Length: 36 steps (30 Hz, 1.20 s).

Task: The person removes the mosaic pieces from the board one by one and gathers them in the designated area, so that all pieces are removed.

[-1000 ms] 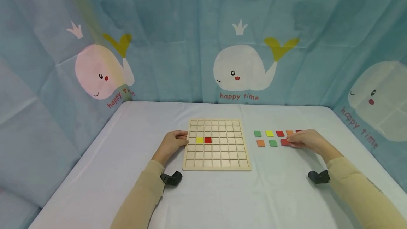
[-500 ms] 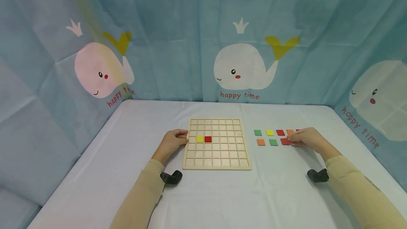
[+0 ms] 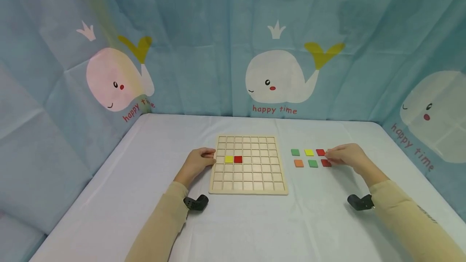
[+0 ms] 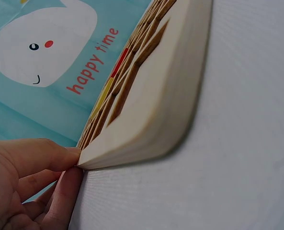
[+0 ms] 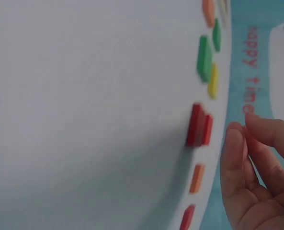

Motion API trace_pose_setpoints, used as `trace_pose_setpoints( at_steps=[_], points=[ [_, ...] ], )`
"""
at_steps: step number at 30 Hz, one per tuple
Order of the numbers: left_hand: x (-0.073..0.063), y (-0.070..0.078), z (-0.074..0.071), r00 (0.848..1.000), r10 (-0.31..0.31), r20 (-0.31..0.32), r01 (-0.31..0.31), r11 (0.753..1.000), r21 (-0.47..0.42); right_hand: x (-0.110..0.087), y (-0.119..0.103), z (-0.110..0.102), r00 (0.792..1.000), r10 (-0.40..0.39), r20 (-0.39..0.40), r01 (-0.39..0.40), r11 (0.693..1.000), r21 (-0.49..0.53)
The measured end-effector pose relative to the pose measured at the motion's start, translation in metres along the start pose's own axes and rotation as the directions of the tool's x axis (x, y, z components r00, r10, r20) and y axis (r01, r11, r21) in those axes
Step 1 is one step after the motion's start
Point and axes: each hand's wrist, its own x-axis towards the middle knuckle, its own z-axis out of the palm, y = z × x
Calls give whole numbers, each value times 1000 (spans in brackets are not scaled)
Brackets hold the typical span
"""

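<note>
My left hand (image 3: 196, 164) pinches the left edge of a wooden grid board (image 3: 252, 187); in the left wrist view its fingertips meet at the board's edge (image 4: 146, 139). A yellow tile (image 3: 229, 159) and a red tile (image 3: 238, 159) lie side by side in cells of one row. My right hand (image 3: 349, 157) hovers over the right end of the loose tiles, close to a front-row red tile (image 3: 325, 163) and a back-row red tile (image 3: 320, 152). In the right wrist view its fingers (image 5: 235, 148) are loosely bent with nothing between them.
Other loose tiles right of the board include green (image 3: 295, 152), yellow (image 3: 309, 152), orange (image 3: 299, 163) and green (image 3: 313, 163). An orange tile (image 5: 197, 178) and a red tile (image 5: 187, 218), hidden by the hand in the head view, show in the right wrist view.
My right hand has come off the front-row red tile, rising and shifting slightly left. It now covers the back row's right end. The left hand stays at the board.
</note>
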Motion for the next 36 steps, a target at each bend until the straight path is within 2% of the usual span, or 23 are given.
trace_pose_setpoints(
  at_steps=[7,15,27,33,36],
  points=[
    [-1,0,0,1000,2,1,-2,1000,9,-12,-31,25,993,-115,15,114,991,66],
    [0,0,0,1000,2,-2,-2,1000,-6,-15,-55,57,982,-186,44,180,978,110],
    [0,1,0,1000,4,12,-4,1000,-6,-14,-81,89,975,-202,89,187,971,150],
    [0,1,-1,1000,5,15,-5,1000,-3,-14,-93,105,978,-171,120,149,973,176],
    [0,0,-1,1000,2,14,-2,1000,3,-12,-98,115,972,-196,130,167,965,204]
  ],
)
